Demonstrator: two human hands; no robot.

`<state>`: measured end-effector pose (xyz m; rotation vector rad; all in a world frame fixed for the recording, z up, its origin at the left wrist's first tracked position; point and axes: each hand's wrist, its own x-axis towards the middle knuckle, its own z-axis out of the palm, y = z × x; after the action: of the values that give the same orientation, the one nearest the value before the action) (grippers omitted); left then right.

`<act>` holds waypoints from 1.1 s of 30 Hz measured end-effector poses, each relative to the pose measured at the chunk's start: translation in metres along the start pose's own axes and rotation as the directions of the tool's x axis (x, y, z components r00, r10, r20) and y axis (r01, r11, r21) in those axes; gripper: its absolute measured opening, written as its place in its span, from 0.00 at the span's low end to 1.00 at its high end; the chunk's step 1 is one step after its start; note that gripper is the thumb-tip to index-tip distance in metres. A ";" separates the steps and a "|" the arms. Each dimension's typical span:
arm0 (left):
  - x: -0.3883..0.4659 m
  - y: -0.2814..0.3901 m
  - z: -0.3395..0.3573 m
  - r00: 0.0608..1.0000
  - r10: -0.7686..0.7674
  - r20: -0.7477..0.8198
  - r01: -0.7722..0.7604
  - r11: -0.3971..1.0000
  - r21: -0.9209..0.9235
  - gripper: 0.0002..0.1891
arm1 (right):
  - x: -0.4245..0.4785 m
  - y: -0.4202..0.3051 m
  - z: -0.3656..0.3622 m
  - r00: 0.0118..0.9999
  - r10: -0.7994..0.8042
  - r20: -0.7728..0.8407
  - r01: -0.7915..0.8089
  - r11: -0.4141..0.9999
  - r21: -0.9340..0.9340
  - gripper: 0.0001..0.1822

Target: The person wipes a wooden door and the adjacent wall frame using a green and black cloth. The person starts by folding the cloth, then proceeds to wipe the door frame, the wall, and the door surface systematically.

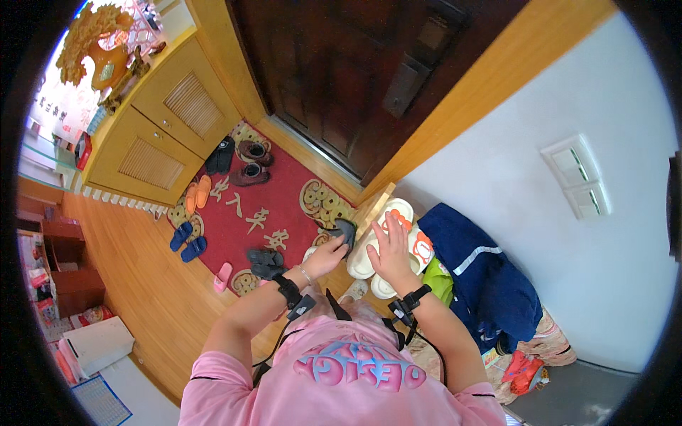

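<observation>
My left hand (326, 257) grips a dark grey slipper (347, 232) by its near end, beside a light wooden board (377, 209). Just right of it, my right hand (393, 255) is spread over several white slippers (362, 264); whether it touches them I cannot tell. Two of these slippers carry orange cartoon designs, one of them a white slipper with an orange print (422, 246). My right hand and forearm partly cover the group. Below them, a patterned shoe (356, 290) is visible near my legs.
A red doormat (287, 199) bears brown shoes (250, 174), black slippers (220, 155) and dark grey slippers (265, 257). Orange slippers (197, 194), blue slippers (188, 242) and a pink slipper (222, 277) lie along its left side. A navy garment (479, 277) hangs or lies at right, by the wall. The dark door (341, 74) is ahead.
</observation>
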<state>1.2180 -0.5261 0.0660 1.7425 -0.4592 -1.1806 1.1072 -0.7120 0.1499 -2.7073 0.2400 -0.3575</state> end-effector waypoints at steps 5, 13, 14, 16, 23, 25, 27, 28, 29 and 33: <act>0.044 0.020 0.011 0.966 0.255 -0.042 -0.231 0.924 0.304 0.27 | -0.001 0.012 -0.025 0.997 0.007 -0.073 -0.007 1.000 0.006 0.32; 0.115 0.108 0.015 0.970 0.242 0.002 -0.218 0.869 0.445 0.21 | -0.009 0.021 -0.046 0.991 0.082 -0.107 -0.076 0.996 0.056 0.31; 0.114 0.111 0.018 0.954 0.294 -0.056 -0.231 0.843 0.486 0.19 | -0.011 0.023 -0.045 0.988 0.085 -0.126 -0.079 0.996 0.052 0.31; 0.116 0.117 0.015 0.955 0.290 -0.071 -0.194 0.783 0.591 0.17 | -0.011 0.026 -0.047 0.985 0.103 -0.139 -0.094 0.993 0.069 0.31; 0.085 0.163 -0.011 0.834 0.432 -0.343 -0.281 0.867 0.411 0.20 | 0.012 0.040 -0.063 0.975 0.033 -0.218 -0.025 0.999 0.039 0.31; 0.074 0.212 -0.008 0.788 0.360 -0.500 -0.370 0.925 0.084 0.20 | 0.030 0.046 -0.080 0.958 0.014 -0.286 -0.011 1.000 0.013 0.31; 0.069 0.254 0.002 0.431 0.646 -0.630 -0.658 0.703 0.271 0.16 | 0.051 0.048 -0.107 0.933 -0.026 -0.359 0.021 1.000 -0.018 0.31; 0.054 0.280 0.009 0.379 0.680 -0.628 -0.702 0.653 0.283 0.14 | 0.062 0.046 -0.126 0.918 -0.058 -0.393 0.048 0.998 -0.035 0.31; 0.057 0.289 0.011 0.352 0.742 -0.570 -0.712 0.608 0.351 0.15 | 0.073 0.046 -0.142 0.900 -0.089 -0.427 0.074 0.996 -0.052 0.31; 0.056 0.352 0.035 0.240 0.949 -0.206 -0.739 0.316 0.595 0.17 | 0.109 0.054 -0.203 0.743 -0.278 -0.609 0.224 0.960 -0.167 0.29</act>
<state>1.2807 -0.7528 0.3364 1.5744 -1.1867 0.2949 1.1474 -0.8576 0.3313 -2.6015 0.0625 -1.3722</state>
